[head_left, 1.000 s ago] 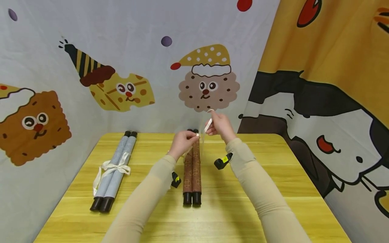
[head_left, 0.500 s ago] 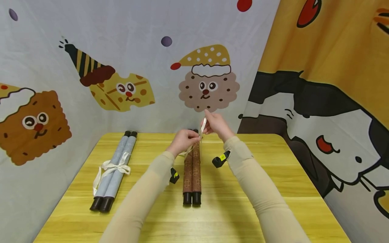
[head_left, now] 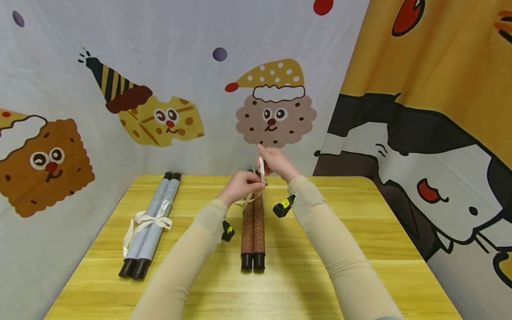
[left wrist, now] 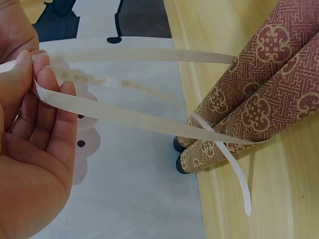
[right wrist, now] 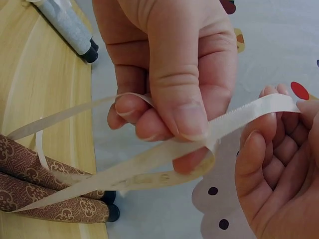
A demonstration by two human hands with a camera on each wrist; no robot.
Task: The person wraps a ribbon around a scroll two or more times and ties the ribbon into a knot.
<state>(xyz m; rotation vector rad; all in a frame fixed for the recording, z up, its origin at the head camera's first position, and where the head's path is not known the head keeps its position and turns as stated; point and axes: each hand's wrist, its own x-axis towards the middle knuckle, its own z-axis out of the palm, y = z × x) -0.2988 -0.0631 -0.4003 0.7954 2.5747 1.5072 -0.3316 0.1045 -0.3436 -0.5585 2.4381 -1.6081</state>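
Observation:
A brown patterned double-roller scroll [head_left: 253,231] with dark end caps lies on the table, with a cream ribbon [left wrist: 124,113] running from around it up to both hands. My left hand [head_left: 241,184] pinches the ribbon between thumb and fingers above the scroll's far half, where the strands cross in the right wrist view. Close by, my right hand [head_left: 278,163] holds a ribbon length [right wrist: 269,104], which stretches taut from the left thumb across the right fingertips [right wrist: 251,144]. One loose ribbon tail [left wrist: 237,172] hangs over the scroll in the left wrist view.
To the left lies a light blue double-roller scroll [head_left: 154,222] tied with a white ribbon bow [head_left: 152,220]. Both scrolls rest on a wooden table [head_left: 320,275]. Behind its far edge hangs a cartoon-printed cloth [head_left: 180,66], and another printed curtain [head_left: 420,133] hangs at the right.
My right hand has moved left and slightly closer to my left hand, carrying the ribbon over with it. The left hand stays nearly in place, pinching throughout. Both scrolls have not moved.

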